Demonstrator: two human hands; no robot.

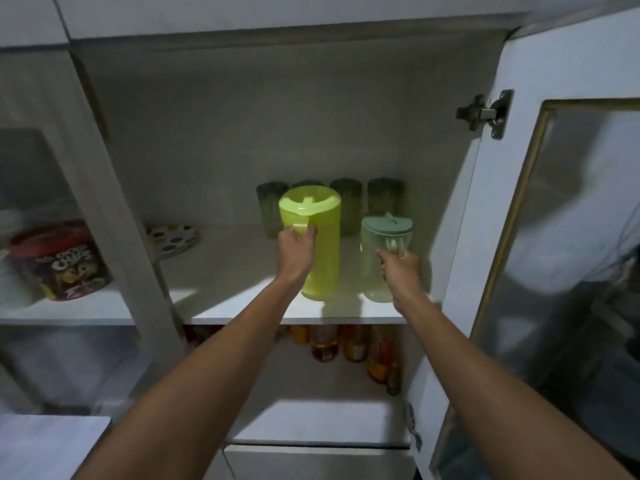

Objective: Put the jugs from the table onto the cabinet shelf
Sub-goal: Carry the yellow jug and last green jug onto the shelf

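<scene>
The handle of the yellow jug (320, 244) is gripped by the left hand (297, 251), with the fingers closed tight around it near the top. The handle of the clear green jug (384, 261) is gripped by the right hand (398, 271), and those fingers are closed around it too. Both jugs are stood upright on the cabinet shelf (242, 306), near its front edge, side by side with a small gap between them. The yellow jug is the taller one, and it is topped by a yellow lid. The smaller jug is topped by a blue-green lid. Nothing can be seen through the clear jug's wall, so it looks empty. What is inside the yellow jug cannot be told.

Behind the jugs, a row of dark green cups (346, 202) is lined up against the back wall. What is in them cannot be told. To the left on the same shelf, a spotted plate (176, 239) is laid flat. In the next part of the cabinet on the left, a round tin (59, 261) with a red lid is seen behind glass. Under the shelf, bottles (346, 344) with yellow and orange liquid are packed close together. The cabinet door (554, 202) on the right is swung wide open.
</scene>
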